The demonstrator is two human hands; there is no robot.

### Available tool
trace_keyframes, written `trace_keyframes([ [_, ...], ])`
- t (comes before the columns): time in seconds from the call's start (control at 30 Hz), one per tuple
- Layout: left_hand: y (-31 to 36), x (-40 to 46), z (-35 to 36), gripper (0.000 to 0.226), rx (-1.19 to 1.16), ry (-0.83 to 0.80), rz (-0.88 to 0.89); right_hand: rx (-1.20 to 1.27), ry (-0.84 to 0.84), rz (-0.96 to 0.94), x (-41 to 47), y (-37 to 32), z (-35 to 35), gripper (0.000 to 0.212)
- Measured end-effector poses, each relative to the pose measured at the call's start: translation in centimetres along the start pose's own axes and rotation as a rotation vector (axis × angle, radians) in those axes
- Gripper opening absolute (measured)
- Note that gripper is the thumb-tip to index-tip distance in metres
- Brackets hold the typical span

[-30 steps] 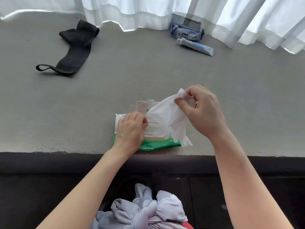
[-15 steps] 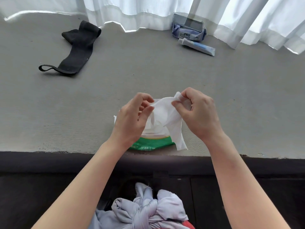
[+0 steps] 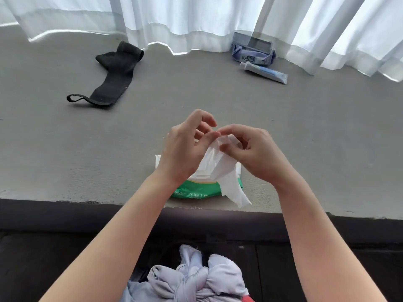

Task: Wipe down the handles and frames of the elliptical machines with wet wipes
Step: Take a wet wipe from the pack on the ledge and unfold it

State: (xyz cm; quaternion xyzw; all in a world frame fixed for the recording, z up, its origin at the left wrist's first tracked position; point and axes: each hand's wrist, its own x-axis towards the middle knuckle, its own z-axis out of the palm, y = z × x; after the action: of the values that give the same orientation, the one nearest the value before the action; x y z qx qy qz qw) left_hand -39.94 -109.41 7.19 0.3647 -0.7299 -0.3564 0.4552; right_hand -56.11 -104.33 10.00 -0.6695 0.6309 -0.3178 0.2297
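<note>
Both hands have drawn closer together above the pack since a moment ago, and the wipe now hangs lower between them. At ten o'clock a black strap (image 3: 113, 77) lies flat on the grey ledge (image 3: 65, 153), its loop end nearest the viewer. At centre, the left hand (image 3: 185, 149) has its fingers curled, thumb and forefinger meeting at the wipe's top edge; whether they truly pinch it is hard to make out, since the fingertips blur together. The wipe (image 3: 226, 171) trails down toward five o'clock, past the pack (image 3: 196, 189), of which only a white corner and the green front edge show; its lid is hidden behind the hands. The right hand (image 3: 255, 153) pinches the wipe's bunched top between thumb and curled fingers. At one o'clock a blue pouch (image 3: 253, 54) sits partly under the white curtain (image 3: 196, 18), a tube (image 3: 263, 73) just in front of it. At six o'clock knotted pale cloth (image 3: 192, 277) is cut off by the frame's lower edge.
</note>
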Motion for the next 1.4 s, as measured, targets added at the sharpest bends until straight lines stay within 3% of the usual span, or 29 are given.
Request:
trace_keyframes([
  [0.1,0.0,-0.2,0.1,0.016,-0.011,0.044,-0.028,0.106,-0.016,0.041,0.1,-0.1,0.5,0.024],
  [0.2,-0.2,-0.5,-0.3,0.02,-0.087,0.01,-0.066,0.017,0.056,0.02,0.5,-0.5,1.4,0.019],
  [0.3,-1.3,-1.7,-1.1,0.025,-0.17,0.09,-0.105,-0.06,0.126,0.057,1.1,-0.6,1.4,0.007],
  [0.37,-2.7,-2.8,-1.3,0.034,-0.134,0.066,-0.166,-0.07,0.111,0.084,1.3,-0.5,0.9,0.008],
  [0.5,-5.5,-4.3,0.4,0.053,0.075,-0.137,-0.315,-0.128,0.073,0.081,1.7,-0.9,-0.1,0.01],
  [0.67,-6.9,-5.0,1.2,0.055,0.154,-0.091,-0.346,-0.183,0.173,0.044,1.7,-0.7,-2.2,0.01],
  [0.87,-7.2,-5.1,1.4,0.031,0.201,-0.089,-0.27,-0.082,0.417,0.016,1.4,-0.6,-5.7,0.011],
  [1.0,-7.4,-4.6,1.4,0.008,0.323,-0.073,-0.197,-0.141,0.312,0.026,0.8,-0.6,-5.7,0.012],
  [1.17,-7.1,-3.7,1.8,0.007,0.397,-0.169,-0.235,-0.218,0.232,0.046,0.7,-0.3,-4.0,0.007],
  [1.27,-7.3,-3.9,1.9,0.009,0.425,-0.21,-0.155,-0.231,0.187,0.042,0.7,0.1,-3.0,0.007],
  [1.4,-7.0,-4.5,1.5,0.012,0.338,-0.15,-0.152,-0.233,0.158,0.047,0.8,0.6,-2.4,0.007],
])
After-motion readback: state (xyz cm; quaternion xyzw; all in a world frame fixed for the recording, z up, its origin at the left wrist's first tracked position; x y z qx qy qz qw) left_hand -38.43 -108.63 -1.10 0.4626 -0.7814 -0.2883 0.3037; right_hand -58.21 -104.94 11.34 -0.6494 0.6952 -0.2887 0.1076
